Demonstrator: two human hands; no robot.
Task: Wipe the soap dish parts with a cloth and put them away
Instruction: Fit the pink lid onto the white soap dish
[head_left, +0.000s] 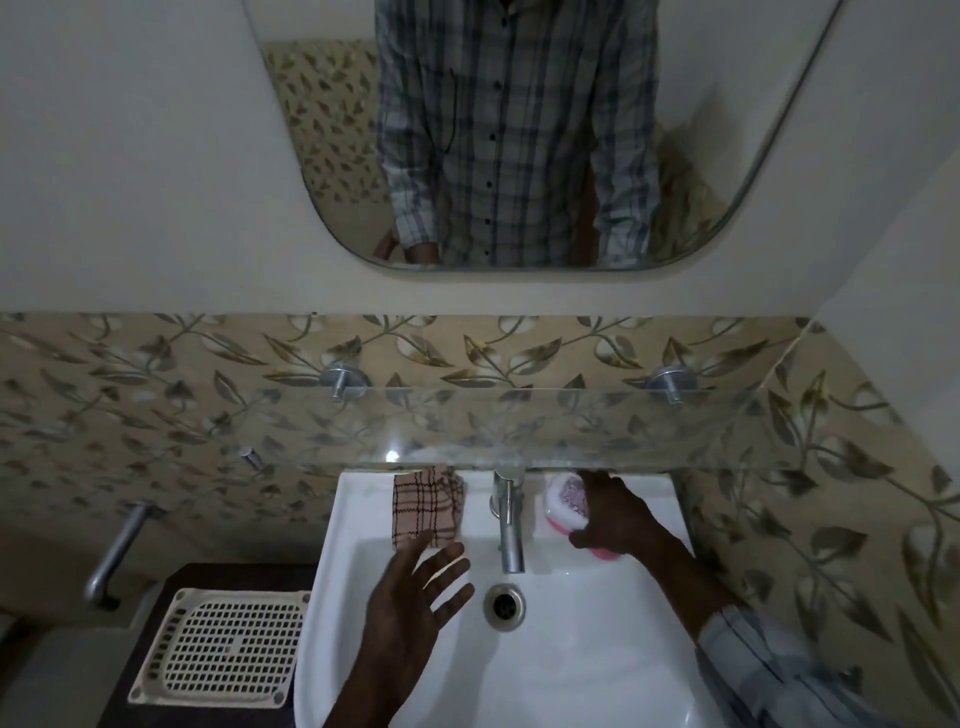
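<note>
a: where's our left hand (415, 592)?

b: over the sink (363, 649) basin, abt 7 o'clock from the tap (509, 525). fingers spread wide, holding nothing. fingertips sit just below the checked cloth (426, 506), which lies on the back ledge at 10 o'clock from the tap. can't tell if they touch it.

a: and the right hand (618, 519)?

b: on the ledge at 3 o'clock from the tap, curled over the pink soap dish (563, 501), thumb at the near edge. looks like a grip but we can't tell how firm. dish sits under the glass shelf (571, 426).

a: anything else?

b: cream slotted tray (228, 649) on the dark stand at 9 o'clock from the drain (504, 605). mirror (519, 130) up at 12 shows our checked shirt.
</note>
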